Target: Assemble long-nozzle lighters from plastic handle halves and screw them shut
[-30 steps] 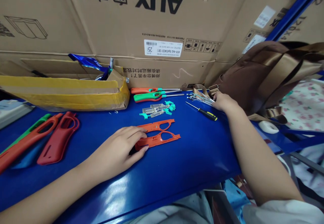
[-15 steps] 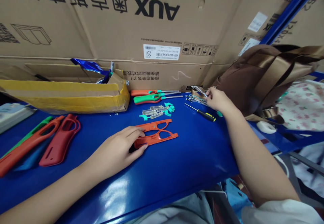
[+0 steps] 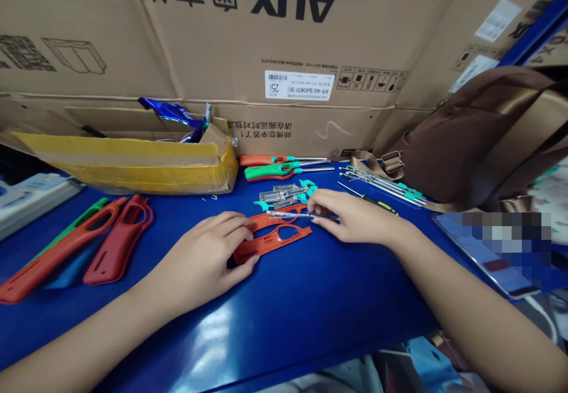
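Observation:
My left hand point(image 3: 210, 251) rests on the table with its fingers and thumb closed around the near ends of two orange lighter shell halves. The nearer shell half point(image 3: 273, 242) lies inside up; the other orange shell half point(image 3: 261, 221) lies just behind it. Over the far shell half, my right hand point(image 3: 355, 215) pinches a thin metal lighter tube with wires point(image 3: 288, 214), pointing left. Behind them are clear fuel tanks with teal parts point(image 3: 279, 193). A screwdriver point(image 3: 386, 206) with a black and yellow handle is partly hidden by my right hand.
More wired metal tubes point(image 3: 381, 183) lie at the right. Two lighters, one orange point(image 3: 261, 160) and one green point(image 3: 266, 172), lie at the back. Coloured shells point(image 3: 118, 245), a taped carton point(image 3: 133, 165) and a white device point(image 3: 39, 197) are left; a brown bag point(image 3: 470, 138) and phone point(image 3: 488, 257) right.
My right hand has come left from the pile of metal tubes, bringing one tube over the orange shells. My left hand stays on the shells. The view has turned slightly.

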The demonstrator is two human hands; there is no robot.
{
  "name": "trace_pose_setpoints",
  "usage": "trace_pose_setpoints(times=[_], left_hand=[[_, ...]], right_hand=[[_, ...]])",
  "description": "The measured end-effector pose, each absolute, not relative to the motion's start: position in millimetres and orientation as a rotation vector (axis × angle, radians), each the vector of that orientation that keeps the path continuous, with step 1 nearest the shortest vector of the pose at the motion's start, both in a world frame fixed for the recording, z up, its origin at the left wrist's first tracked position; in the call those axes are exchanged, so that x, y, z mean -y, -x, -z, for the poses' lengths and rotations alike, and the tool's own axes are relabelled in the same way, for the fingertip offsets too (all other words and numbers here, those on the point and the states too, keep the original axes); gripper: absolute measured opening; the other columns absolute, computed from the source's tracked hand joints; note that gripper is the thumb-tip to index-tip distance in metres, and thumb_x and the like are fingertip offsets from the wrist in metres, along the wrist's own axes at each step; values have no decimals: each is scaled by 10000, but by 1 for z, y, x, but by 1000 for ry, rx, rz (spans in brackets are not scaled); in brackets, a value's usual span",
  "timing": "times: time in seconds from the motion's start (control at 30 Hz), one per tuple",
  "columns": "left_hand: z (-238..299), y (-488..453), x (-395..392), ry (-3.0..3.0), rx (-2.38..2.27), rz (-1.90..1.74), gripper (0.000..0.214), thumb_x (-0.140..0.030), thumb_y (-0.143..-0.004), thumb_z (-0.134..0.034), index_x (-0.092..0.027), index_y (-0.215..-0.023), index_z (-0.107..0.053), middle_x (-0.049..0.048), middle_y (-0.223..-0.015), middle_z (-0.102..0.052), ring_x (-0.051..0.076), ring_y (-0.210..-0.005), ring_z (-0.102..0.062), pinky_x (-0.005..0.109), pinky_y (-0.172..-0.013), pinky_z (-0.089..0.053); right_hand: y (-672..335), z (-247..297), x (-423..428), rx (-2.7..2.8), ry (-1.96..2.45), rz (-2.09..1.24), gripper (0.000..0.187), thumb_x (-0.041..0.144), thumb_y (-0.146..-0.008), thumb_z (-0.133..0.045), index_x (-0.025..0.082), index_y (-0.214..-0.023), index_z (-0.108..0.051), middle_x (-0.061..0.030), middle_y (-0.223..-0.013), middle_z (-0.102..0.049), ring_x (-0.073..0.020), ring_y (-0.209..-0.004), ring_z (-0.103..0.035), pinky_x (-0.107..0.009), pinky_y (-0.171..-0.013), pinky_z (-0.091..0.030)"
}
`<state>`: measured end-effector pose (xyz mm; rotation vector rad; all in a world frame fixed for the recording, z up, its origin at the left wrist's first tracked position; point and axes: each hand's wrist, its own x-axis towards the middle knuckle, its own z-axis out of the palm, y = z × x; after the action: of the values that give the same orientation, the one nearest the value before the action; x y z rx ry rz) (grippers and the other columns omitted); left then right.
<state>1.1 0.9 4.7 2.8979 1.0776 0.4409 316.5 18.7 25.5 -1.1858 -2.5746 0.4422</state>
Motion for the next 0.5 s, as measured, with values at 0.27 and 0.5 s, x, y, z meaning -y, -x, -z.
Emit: trace_pose_setpoints(times=[0.27, 0.5], left_hand=[[-2, -2, 0, -2856, -1063, -486, 320, -441, -965, -617, -182, -1145, -670, 102, -1151, -712, 284, -1081, -635, 445, -925, -553], [0, -2, -2, -2816, -1025, -412, 153, -285, -999, -556, -218, -1046, -685, 61, -1055, -716, 252, -1000, -621, 406, -879, -521]], right_hand=[[-298, -23, -6, 2635, 1075, -588, 60, 192, -966, -593, 208, -1015, -563, -17, -1010, -616, -144, -847, -547, -265, -730, -423], [-298, -23, -8, 2612, 1136, -618, 35, 233, -1003, -556, 204, -988, -565, -18, -983, -643, -158, -853, -573, -283, -738, -431]])
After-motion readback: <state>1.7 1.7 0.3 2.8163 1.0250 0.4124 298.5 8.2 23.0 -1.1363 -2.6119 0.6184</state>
